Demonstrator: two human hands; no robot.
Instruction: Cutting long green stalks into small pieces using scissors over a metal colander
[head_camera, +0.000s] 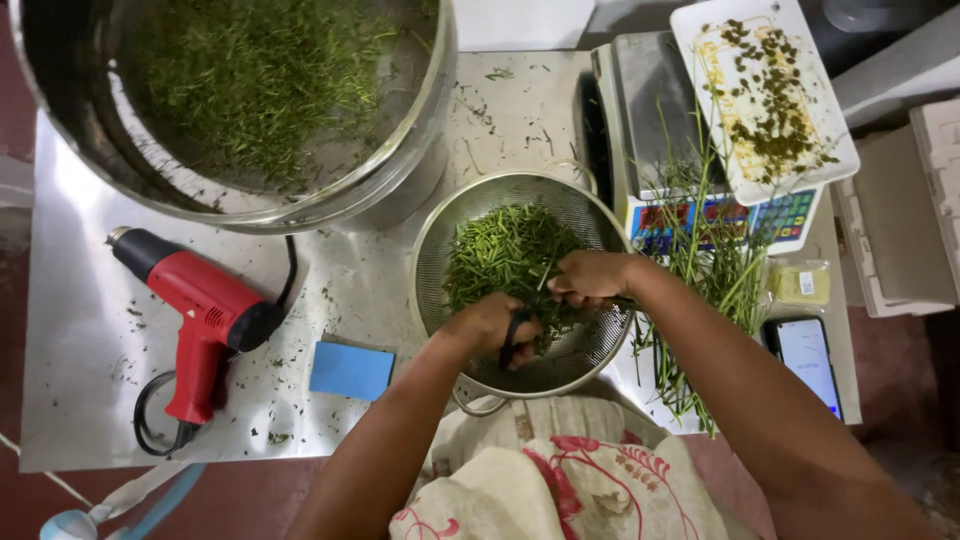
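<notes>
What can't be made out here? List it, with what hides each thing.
Head view, the only one:
- Scissors: mostly hidden by the left hand; blades lost among the cut greens in the colander.
- What the right hand grips: covered by its fingers.
- Large steel pot: cut off by the top edge.
- Scale: platform partly covered by the white tray.
- Phone screen: too small to read.

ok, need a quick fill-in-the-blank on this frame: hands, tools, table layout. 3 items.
1. The left hand holds black ____ over the metal colander.
2. The heat gun lying left of the colander is ____ in colour.
3. The blue card lies between the heat gun and the ____.

Missing words: scissors; red; colander
</notes>
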